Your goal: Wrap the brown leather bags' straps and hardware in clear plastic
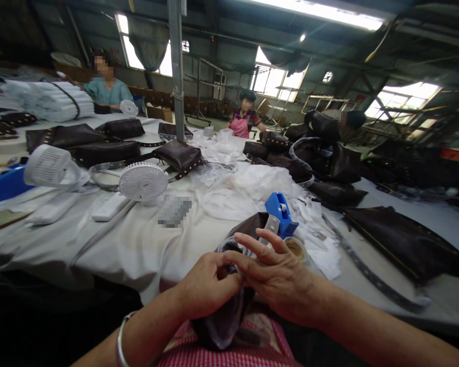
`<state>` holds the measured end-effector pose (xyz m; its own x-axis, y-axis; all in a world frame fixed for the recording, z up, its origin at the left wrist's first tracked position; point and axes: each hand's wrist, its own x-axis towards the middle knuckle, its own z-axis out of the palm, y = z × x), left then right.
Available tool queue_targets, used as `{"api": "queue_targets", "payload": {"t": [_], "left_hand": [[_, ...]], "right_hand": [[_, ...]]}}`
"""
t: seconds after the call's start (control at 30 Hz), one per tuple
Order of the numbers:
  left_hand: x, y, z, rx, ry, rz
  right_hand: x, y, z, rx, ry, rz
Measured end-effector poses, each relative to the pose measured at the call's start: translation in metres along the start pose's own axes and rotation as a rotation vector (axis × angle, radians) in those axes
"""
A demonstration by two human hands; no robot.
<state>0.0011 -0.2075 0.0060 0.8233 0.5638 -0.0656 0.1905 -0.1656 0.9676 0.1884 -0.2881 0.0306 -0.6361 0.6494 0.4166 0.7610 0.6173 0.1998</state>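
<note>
A dark brown leather bag (254,223) rests on my lap and against the table edge, with a pale lining or plastic wrap at its opening. My left hand (210,283) is closed on its edge, thumb and fingers pressed together. On the other side my right hand (281,278) meets the left at the same spot, pinching the bag with thumb and forefinger while its other fingers stretch out. What lies between the fingertips is hidden. Just beyond the right hand are a blue tape dispenser (280,210) and a small round tub (295,248) of yellowish stuff.
Two white fans (143,182) and a blurred-out flat object (175,211) sit left on the cloth-covered table (137,250). Plastic wrap (248,186) is heaped mid-table. A dark bag (409,242) with a long strap lies right. Stacked bags and a metal post (177,76) stand beyond; several people work behind.
</note>
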Motion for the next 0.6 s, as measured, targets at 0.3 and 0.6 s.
{"api": "queue_targets", "payload": {"t": [0.3, 0.6], "left_hand": [[0.000, 0.008, 0.001, 0.040, 0.059, -0.084], [0.001, 0.005, 0.002, -0.086, 0.124, -0.235]], "right_hand": [[-0.022, 0.005, 0.003, 0.044, 0.180, 0.066], [-0.108, 0.148, 0.024, 0.509, 0.469, 1.583]]}}
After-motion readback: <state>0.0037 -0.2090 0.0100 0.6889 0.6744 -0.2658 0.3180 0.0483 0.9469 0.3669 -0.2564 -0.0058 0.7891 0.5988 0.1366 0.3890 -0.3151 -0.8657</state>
